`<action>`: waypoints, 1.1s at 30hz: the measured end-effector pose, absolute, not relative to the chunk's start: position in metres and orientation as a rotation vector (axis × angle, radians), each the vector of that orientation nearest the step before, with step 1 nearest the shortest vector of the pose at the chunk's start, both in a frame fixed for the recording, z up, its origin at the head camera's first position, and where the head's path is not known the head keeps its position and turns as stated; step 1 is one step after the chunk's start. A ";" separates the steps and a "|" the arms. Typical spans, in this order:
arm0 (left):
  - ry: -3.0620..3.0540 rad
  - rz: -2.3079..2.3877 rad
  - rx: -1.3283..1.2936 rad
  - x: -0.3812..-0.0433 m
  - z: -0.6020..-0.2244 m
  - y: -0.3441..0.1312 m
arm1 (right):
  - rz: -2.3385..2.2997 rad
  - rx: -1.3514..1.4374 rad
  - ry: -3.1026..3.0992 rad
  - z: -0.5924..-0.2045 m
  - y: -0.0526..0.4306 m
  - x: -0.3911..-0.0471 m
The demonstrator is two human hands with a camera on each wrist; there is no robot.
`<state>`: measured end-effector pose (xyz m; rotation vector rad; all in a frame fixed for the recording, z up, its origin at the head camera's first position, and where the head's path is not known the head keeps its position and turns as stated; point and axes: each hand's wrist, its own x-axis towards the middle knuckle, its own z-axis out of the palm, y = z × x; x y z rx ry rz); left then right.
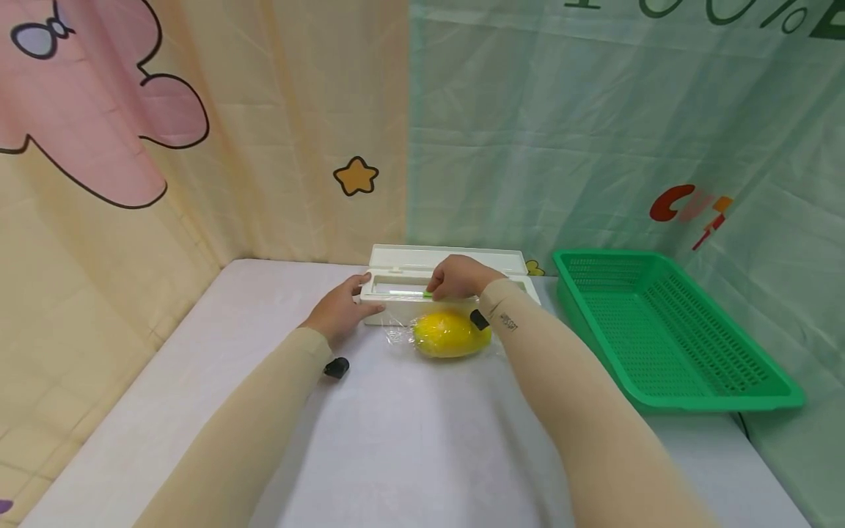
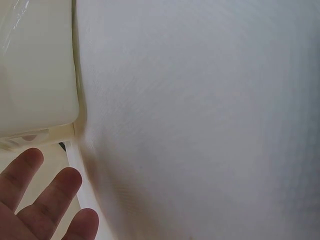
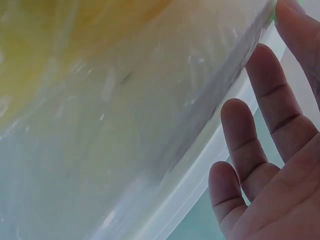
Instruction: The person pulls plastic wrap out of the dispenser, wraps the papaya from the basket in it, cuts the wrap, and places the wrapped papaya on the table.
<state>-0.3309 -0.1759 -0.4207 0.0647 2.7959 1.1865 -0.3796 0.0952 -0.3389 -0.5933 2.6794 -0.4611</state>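
A white cling film dispenser stands at the back of the table, its lid raised. My left hand holds its left end, thumb along the front and fingers at the far side. My right hand pinches the small green slide cutter on the front rail, its other fingers bent loosely in the right wrist view. Clear cling film hangs from the rail down to a yellow oval fruit, which lies against the dispenser's front. In the left wrist view, fingers spread beside the dispenser's end.
At the right stands a green plastic basket with perforated walls. White cloth covers the table. Printed curtains hang close behind the dispenser and along both sides.
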 end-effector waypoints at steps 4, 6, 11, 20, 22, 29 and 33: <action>2.789 1.195 0.054 -0.330 -0.420 -0.175 | -0.475 -0.571 2.682 -0.340 0.103 -0.379; 2.784 1.197 0.047 -0.329 -0.420 -0.175 | -0.472 -0.573 2.684 -0.341 0.106 -0.379; 2.780 1.196 0.047 -0.329 -0.420 -0.176 | -0.476 -0.579 2.689 -0.344 0.114 -0.380; 2.778 1.188 0.056 -0.333 -0.422 -0.177 | -0.523 -0.566 2.694 -0.347 0.130 -0.379; 2.777 1.187 0.056 -0.333 -0.421 -0.177 | -0.543 -0.555 2.692 -0.348 0.132 -0.378; 2.787 1.185 0.060 -0.331 -0.420 -0.177 | -0.561 -0.561 2.706 -0.349 0.135 -0.376; 2.786 1.181 0.056 -0.328 -0.419 -0.176 | -0.571 -0.573 2.705 -0.352 0.137 -0.376</action>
